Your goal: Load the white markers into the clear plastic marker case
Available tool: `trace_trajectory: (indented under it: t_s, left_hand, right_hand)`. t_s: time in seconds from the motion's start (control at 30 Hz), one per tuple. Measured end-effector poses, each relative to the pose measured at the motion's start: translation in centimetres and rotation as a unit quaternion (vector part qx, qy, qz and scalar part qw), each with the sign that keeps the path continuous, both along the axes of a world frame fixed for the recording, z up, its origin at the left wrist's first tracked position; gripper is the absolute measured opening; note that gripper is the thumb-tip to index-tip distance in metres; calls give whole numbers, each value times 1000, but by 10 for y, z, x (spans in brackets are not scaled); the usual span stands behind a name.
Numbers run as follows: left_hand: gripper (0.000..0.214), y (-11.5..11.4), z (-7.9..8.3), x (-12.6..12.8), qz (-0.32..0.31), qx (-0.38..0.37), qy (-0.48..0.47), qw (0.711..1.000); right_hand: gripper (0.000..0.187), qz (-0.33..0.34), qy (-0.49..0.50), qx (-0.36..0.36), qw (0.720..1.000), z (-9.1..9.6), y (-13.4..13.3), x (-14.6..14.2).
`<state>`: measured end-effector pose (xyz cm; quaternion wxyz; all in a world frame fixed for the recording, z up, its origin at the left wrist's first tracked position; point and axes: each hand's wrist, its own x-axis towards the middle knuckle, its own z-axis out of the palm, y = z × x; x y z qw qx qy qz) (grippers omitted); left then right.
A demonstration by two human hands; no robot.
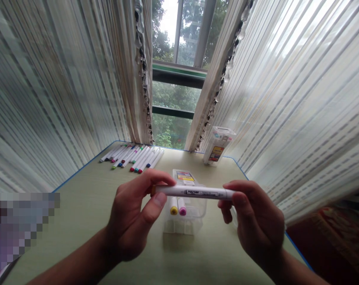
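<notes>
Held level across the middle of the head view is a white marker point(194, 192) with black print on its barrel. My left hand point(134, 213) pinches its left end, where an orange-brown tip shows. Thumb and fingers of my right hand point(253, 213) grip the right end. Beneath the marker, a clear plastic case point(182, 227) lies on the table, partly hidden by the marker. A yellow-ended marker point(173, 210) and a pink-ended marker point(182, 210) lie side by side in it. A label with yellow on it point(185, 176) shows at the case's far end.
Several white markers with coloured ends point(134, 158) lie in a row at the table's back left. An upright clear case point(218, 146) with a label stands at the back right. Striped curtains point(78, 79) hang around the pale green table point(87, 221), before a window.
</notes>
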<state>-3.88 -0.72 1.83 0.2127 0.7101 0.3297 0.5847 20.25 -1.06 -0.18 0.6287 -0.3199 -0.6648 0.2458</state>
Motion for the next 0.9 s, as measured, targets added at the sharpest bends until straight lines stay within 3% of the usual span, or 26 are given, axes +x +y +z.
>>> trace_trajectory:
  t_s: [0.23, 0.43, 0.5, 0.73, 0.9]
  left_hand:
    - [12, 3, 2, 2, 36, 29, 41, 998]
    - [8, 6, 3, 2, 23, 17, 43, 999]
    - [6, 5, 4, 4, 18, 2, 23, 1000]
    - [10, 0, 7, 11, -2, -74, -103, 992]
    - [16, 1, 6, 12, -8, -102, -134, 986]
  right_hand:
    - [7, -31, -20, -2, 999, 6, 0, 2]
    - [7, -53, -48, 0, 997, 4, -1, 2]
    - [4, -36, -22, -12, 999, 4, -1, 1]
    - [20, -8, 76, -52, 996, 5, 3, -6]
    - [23, 4, 111, -71, 991, 9, 7, -8]
